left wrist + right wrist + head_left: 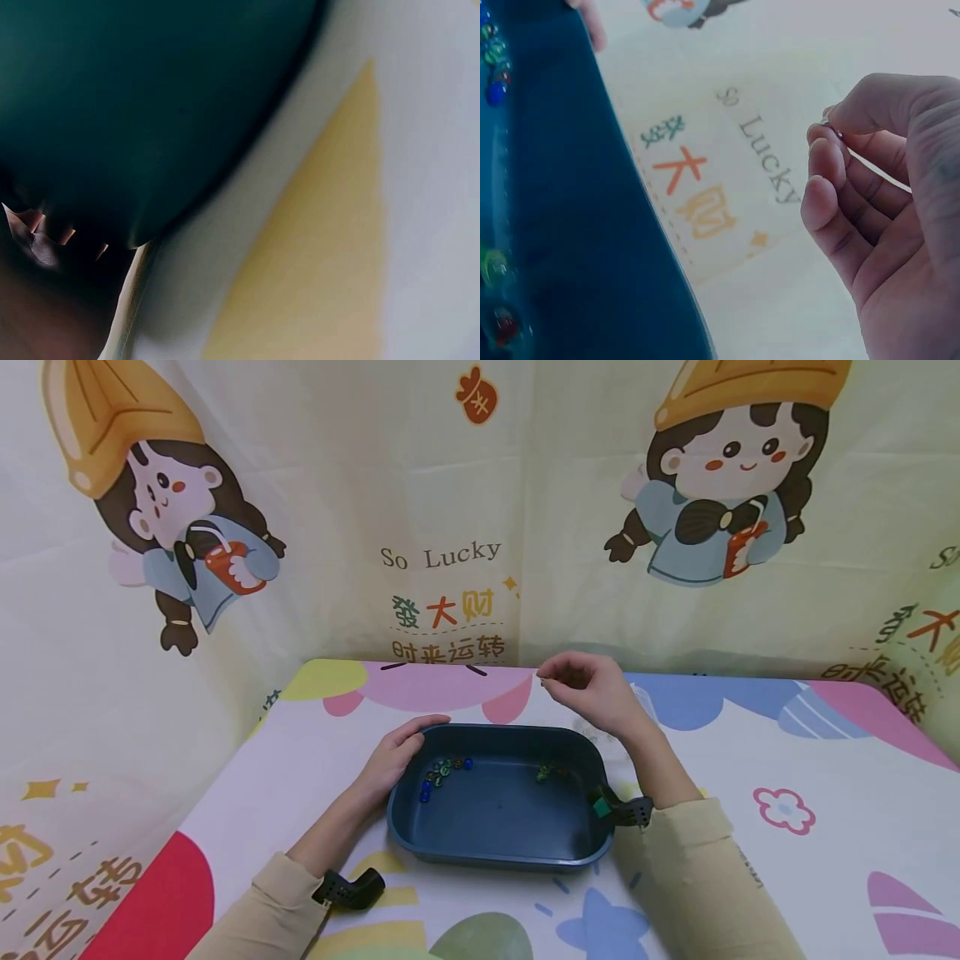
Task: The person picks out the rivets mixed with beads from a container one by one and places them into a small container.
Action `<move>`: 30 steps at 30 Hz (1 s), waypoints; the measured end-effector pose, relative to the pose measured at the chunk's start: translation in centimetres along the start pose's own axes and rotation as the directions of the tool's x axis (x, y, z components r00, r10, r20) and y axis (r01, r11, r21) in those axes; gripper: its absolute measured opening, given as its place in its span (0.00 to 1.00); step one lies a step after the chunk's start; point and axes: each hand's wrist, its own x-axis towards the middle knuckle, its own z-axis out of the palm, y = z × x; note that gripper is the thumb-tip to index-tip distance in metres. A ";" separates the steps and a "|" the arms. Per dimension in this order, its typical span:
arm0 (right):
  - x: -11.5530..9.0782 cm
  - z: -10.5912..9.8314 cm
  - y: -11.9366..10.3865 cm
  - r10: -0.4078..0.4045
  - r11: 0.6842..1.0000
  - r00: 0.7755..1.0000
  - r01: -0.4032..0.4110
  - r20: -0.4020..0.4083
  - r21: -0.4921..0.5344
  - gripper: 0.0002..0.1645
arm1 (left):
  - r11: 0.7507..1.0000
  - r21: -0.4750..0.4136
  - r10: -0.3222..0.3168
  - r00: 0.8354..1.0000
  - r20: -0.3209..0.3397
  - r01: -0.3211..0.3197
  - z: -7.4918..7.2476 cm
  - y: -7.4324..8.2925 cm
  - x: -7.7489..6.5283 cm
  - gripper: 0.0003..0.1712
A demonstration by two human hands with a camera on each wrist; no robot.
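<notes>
A dark blue rectangular basin (498,835) stands on the table. My left hand (392,758) grips its rim at the back left corner, thumb on the rim and fingers outside. Along the basin's left side lie several glass marbles (446,768), blue, green and brown. A smaller cluster of green and brownish marbles (543,772) sits toward the back right. Raised above the table beyond the basin's back right corner, my right hand (588,689) pinches a small shiny thing (825,120) between thumb and index finger; the fingertips hide most of it.
Near my right wrist, a see-through item (594,729) lies on the patterned tablecloth (750,760). A printed curtain (330,527) hangs right behind the table. Black wrist camera mounts (352,889) sit on both forearms; the right one overlaps the basin's right rim in the head view.
</notes>
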 end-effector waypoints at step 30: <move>-1.2 -3.6 2.2 0.140 0.984 0.988 -0.147 -0.071 -0.103 0.10 | 0.999 -0.034 -0.012 1.000 0.002 0.012 0.0 -0.1 0.0 0.27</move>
